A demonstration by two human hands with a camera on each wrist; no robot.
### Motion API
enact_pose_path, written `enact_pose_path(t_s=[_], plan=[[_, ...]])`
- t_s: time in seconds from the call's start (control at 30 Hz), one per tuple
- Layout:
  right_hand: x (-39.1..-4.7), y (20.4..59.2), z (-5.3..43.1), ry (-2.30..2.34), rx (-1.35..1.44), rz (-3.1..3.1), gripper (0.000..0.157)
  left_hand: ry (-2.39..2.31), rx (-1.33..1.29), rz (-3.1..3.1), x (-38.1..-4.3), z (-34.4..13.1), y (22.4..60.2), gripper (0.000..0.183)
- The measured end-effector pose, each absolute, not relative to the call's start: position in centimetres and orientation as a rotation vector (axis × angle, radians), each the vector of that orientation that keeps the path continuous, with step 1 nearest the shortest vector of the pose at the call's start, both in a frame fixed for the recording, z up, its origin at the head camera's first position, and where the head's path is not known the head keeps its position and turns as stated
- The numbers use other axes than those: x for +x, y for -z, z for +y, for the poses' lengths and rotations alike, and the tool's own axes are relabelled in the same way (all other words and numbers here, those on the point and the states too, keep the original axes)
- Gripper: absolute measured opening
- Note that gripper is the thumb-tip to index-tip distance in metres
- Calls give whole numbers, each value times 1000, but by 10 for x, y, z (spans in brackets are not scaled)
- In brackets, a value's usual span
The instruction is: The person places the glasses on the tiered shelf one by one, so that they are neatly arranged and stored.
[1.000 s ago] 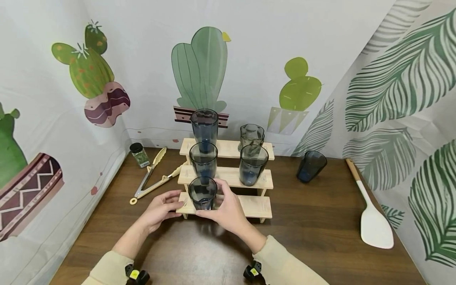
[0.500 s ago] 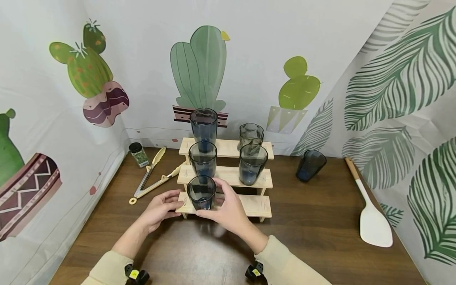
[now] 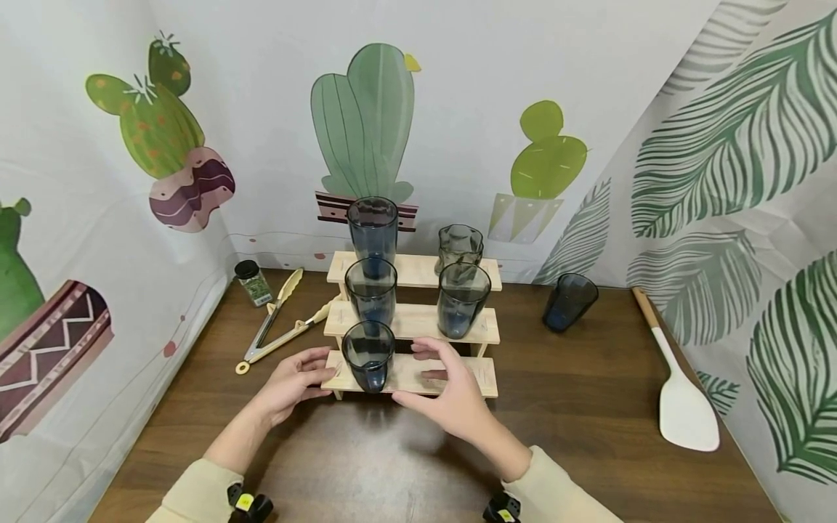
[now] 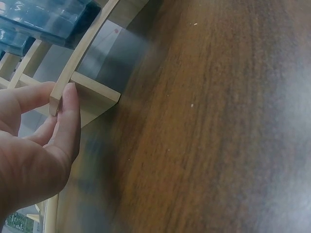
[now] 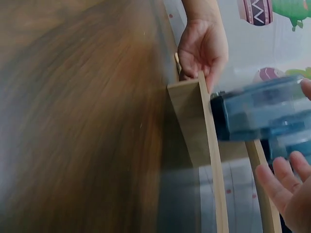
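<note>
A dark blue glass (image 3: 369,356) stands upright at the left of the lowest step of a light wooden three-step rack (image 3: 431,374). My right hand (image 3: 454,392) is just right of that glass, apart from it, fingers spread and holding nothing; the right wrist view shows its fingers (image 5: 277,187) off the glass (image 5: 257,109). The left end of the lowest step is pinched between thumb and fingers of my left hand (image 3: 294,385), as the left wrist view shows at the board (image 4: 80,56). Two more glasses stand on the middle step, the left one (image 3: 370,290) and the right one (image 3: 463,301).
On the top step are a tall blue glass (image 3: 373,232) and a wavy smoky glass (image 3: 460,248). Another dark glass (image 3: 569,301) is on the table at right, beyond it a white spatula (image 3: 686,407). Tongs (image 3: 275,334) and a spice jar (image 3: 253,283) lie at left.
My right hand has let go of the front glass and moved right, away from it. The glass stays on the lowest step. My left hand keeps its place on the rack's end.
</note>
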State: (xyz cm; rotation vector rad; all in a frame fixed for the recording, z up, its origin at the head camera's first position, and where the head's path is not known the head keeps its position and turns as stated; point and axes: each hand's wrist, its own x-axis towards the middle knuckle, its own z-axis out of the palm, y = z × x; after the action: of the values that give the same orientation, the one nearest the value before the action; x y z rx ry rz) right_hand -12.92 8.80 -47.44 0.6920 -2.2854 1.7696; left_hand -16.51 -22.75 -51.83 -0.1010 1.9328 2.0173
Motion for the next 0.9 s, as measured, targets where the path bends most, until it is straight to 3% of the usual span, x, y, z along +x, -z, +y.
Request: enact_pose_path(t_s=[0.33,0.53,0.67,0.9], plan=[[-131,488,151,-1583,757,-1950,40,-2012,-93,1934,-166,-228,519,62],[-135,467,187,-1436,477,-1916,26,-2007,-87,1937,-166,-228,518,63],[-153,474,217,-1373,248,-1900,31,-2002,-91,1936,-166,-228,516,63],[-190,497,269,-1159,-87,-1960,56,-1997,-104,1942,-165,-226,515,62]])
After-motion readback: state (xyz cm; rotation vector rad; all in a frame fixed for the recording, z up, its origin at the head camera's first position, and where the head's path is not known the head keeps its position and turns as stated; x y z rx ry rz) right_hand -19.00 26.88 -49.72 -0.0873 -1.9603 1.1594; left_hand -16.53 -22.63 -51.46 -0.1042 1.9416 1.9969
